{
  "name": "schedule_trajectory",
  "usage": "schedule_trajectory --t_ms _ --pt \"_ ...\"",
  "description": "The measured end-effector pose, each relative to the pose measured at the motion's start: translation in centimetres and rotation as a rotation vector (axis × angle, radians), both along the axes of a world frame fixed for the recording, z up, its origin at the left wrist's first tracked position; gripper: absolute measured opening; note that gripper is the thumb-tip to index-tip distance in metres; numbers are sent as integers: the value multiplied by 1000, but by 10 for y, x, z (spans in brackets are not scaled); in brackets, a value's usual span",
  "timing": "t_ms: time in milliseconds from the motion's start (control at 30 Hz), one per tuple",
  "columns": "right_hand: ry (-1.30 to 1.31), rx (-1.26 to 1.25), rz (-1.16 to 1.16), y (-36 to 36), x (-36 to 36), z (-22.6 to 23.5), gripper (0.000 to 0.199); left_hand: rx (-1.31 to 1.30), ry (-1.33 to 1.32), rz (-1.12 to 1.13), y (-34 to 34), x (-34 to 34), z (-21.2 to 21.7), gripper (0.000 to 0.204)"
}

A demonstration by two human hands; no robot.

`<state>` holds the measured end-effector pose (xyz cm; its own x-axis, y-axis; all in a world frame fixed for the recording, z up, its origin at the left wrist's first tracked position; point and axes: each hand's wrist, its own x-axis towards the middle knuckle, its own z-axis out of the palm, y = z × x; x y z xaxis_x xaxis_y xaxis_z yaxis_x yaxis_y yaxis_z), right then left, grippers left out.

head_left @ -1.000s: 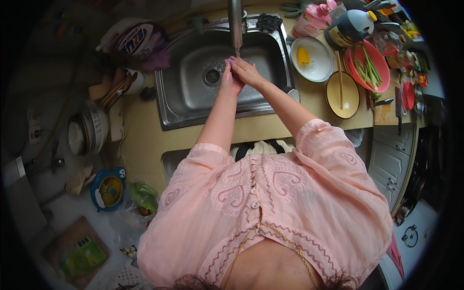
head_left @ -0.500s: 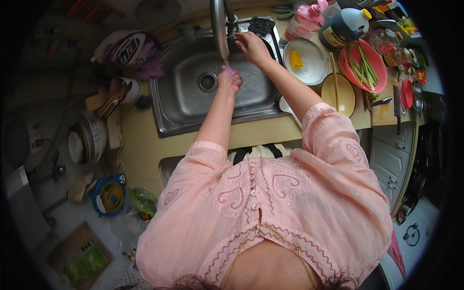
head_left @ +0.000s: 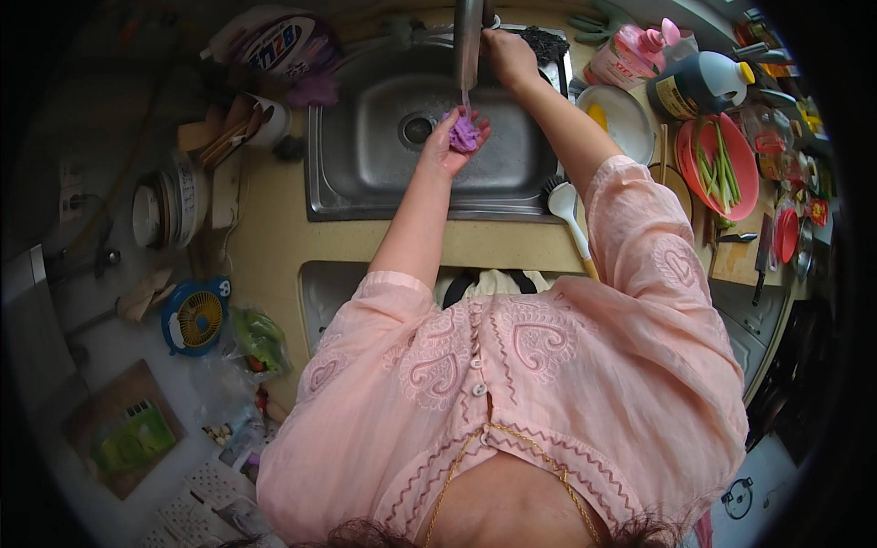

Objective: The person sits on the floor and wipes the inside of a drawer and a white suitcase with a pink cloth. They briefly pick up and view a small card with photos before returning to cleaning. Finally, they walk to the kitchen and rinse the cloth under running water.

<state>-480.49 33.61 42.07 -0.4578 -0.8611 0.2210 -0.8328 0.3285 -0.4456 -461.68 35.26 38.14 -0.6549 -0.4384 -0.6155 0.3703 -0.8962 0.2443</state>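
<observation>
My left hand [head_left: 447, 152] is palm up over the metal sink [head_left: 352, 173], holding a crumpled purple cloth [head_left: 463, 134]. Its fingers curl up loosely around the cloth. Just above is the faucet spout [head_left: 467, 55], and a thin stream of water falls from it onto the cloth. My right hand [head_left: 512, 58] is up at the base of the faucet, its fingers closed at the handle, which they mostly cover. The drain [head_left: 417, 130] lies left of my left hand.
A white-handled brush [head_left: 570, 212] lies at the sink's right edge. Beyond it are a white bowl [head_left: 632, 132], a pink basin [head_left: 744, 187] with green stalks, a pink pump bottle [head_left: 630, 57] and a blue jug [head_left: 692, 88]. A knife [head_left: 761, 256] rests on the cutting board's right.
My left hand has opened from a fist, showing the purple cloth on its palm. My right hand has moved onto the faucet handle. The view has shifted, with the scene sliding right.
</observation>
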Motion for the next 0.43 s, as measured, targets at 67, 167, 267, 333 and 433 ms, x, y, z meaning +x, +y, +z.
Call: schedule_trajectory --t_ms 67,167,267,333,433 --pt "-125 11 -67 -5 -3 1 20 -66 -22 -25 2 3 8 17" --pt "-165 -53 -78 -5 -5 -6 24 -107 25 -73 -1 12 1 17" --pt "-193 -137 -174 12 9 -16 27 -112 -27 -86 -1 19 0 18" --pt "-283 -65 -231 32 26 -8 25 -92 -82 -71 0 23 0 19" --pt "-431 -137 -135 57 46 -23 23 -57 -107 -55 0 27 1 20"
